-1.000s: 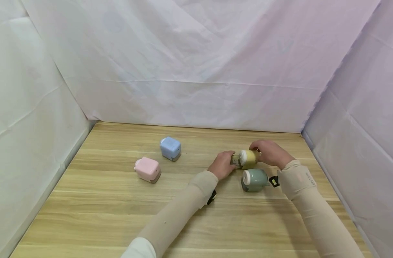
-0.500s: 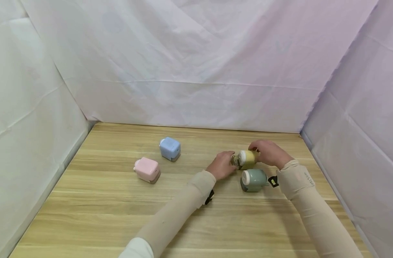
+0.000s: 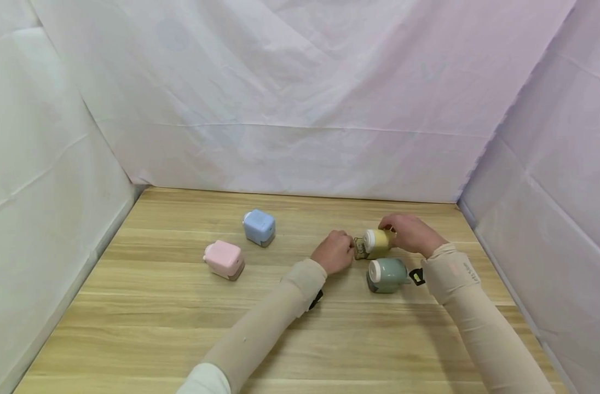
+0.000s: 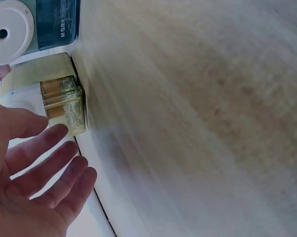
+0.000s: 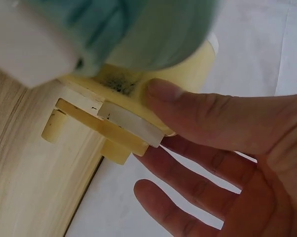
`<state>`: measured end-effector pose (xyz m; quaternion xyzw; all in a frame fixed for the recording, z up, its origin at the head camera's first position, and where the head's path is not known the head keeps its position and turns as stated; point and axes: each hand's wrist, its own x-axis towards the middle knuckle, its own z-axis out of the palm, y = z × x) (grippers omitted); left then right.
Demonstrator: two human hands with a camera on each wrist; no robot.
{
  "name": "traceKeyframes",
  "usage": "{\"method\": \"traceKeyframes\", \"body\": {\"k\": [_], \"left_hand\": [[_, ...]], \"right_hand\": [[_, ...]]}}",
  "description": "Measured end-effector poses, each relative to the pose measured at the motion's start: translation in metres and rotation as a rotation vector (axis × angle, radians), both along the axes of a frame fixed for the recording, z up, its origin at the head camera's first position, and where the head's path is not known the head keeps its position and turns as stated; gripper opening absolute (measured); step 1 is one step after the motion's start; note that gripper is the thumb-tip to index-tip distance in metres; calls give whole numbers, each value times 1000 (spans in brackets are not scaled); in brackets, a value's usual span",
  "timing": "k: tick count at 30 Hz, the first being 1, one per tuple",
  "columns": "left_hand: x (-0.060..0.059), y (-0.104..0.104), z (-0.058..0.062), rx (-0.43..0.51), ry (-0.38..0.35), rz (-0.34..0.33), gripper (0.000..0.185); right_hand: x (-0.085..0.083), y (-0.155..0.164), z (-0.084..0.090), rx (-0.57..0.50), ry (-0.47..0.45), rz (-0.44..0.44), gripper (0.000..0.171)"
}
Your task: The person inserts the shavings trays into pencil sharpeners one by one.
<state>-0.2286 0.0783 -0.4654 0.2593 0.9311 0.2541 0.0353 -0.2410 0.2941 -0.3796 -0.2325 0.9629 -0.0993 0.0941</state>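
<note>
A yellow crank pencil sharpener stands at the right of the table, its round white front facing left. Its clear shavings drawer is pulled partly out, with grey shavings inside. My right hand holds the yellow sharpener from the back, thumb pressed on its body near the yellow crank handle. Just left of the drawer hovers my left hand; the left wrist view shows its fingers loosely bent and holding nothing. A green pencil sharpener stands closer to me, directly in front of the yellow one.
To the left on the wooden table are a blue pencil sharpener and a pink pencil sharpener. White cloth walls enclose the table at the back and both sides.
My left hand has drawn back slightly to the left, away from the clear drawer, and its fingers have come off it. My right hand stays on the yellow pencil sharpener.
</note>
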Motion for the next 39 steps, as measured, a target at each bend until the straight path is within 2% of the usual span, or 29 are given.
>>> {"method": "traceKeyframes", "body": {"k": [3,4,10,11,12,13,14,18,19,20,22,29,31,35,37,39], "left_hand": [[1,0,1,-45,23,-43,18],[-4,4,-10,-51,40,-50,19],[-5,6,-10,-81,40,-75,22],[0,3,0,-84,19,-79,20],[-4,5,-6,-88,29,-77,19],[-10,7,-18,-89,46,-73,21],[-14,9,-23,-94,45,-73,20],[-32,17,-56,-84,29,-78,21],[-35,18,-62,-77,14,-81,21],[-35,18,-61,-72,-7,-85,20],[-40,22,-71,-56,-12,-85,20],[-42,25,-78,-61,16,-110,23],[-45,27,-84,-65,32,-120,25],[-46,28,-86,-65,47,-138,26],[-43,27,-79,-71,44,-138,26],[-35,24,-66,-68,53,-141,28]], "right_hand": [[0,-1,0,1,0,0,36],[0,-2,0,3,3,5,35],[0,-2,1,6,10,19,35],[0,-2,1,5,12,20,35],[0,-2,1,5,15,22,35],[0,-2,0,5,19,24,35],[0,-2,0,5,23,27,34],[0,-2,-2,2,35,34,33],[0,-2,-2,1,39,38,32],[0,-2,-2,0,42,40,32],[0,-2,-2,-2,49,42,32],[0,-1,-3,-10,57,45,30],[0,-1,-3,-12,52,46,30],[-1,0,-3,-8,37,42,31],[-2,0,-2,-9,31,42,31],[-2,0,-2,-11,30,44,30]]}}
